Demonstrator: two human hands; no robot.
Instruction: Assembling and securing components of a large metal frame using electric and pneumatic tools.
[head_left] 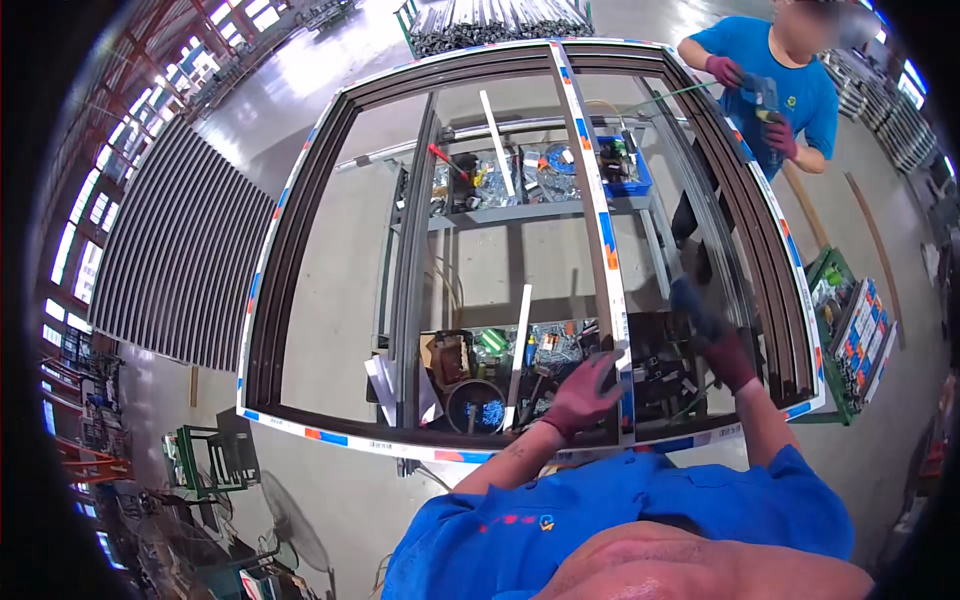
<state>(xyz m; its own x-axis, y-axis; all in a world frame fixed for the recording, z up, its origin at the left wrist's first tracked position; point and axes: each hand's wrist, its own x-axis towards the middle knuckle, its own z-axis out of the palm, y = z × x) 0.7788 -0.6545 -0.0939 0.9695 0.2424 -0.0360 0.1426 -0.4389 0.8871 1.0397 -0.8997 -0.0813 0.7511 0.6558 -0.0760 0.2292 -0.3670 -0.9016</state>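
A large dark brown window frame (290, 230), edged with white protective film, lies flat in front of me. My left hand (585, 398), in a dark red glove, is at the near end of its middle bar (603, 215). The fingers and thumb are apart and hold nothing I can see. My right hand (728, 358), gloved alike, grips a dark blue power drill (697, 308) over the right-hand opening. Its tip is blurred against the dark parts beneath, so I cannot tell whether it touches anything.
Under the frame, a grey rack (500, 215) carries loose hardware, a blue bin (625, 168) and a round container (476, 407). Across the far right corner, a co-worker (775, 90) in blue holds another drill (762, 95). Stacked profiles (185, 245) lie left; a green cart (835, 330) stands right.
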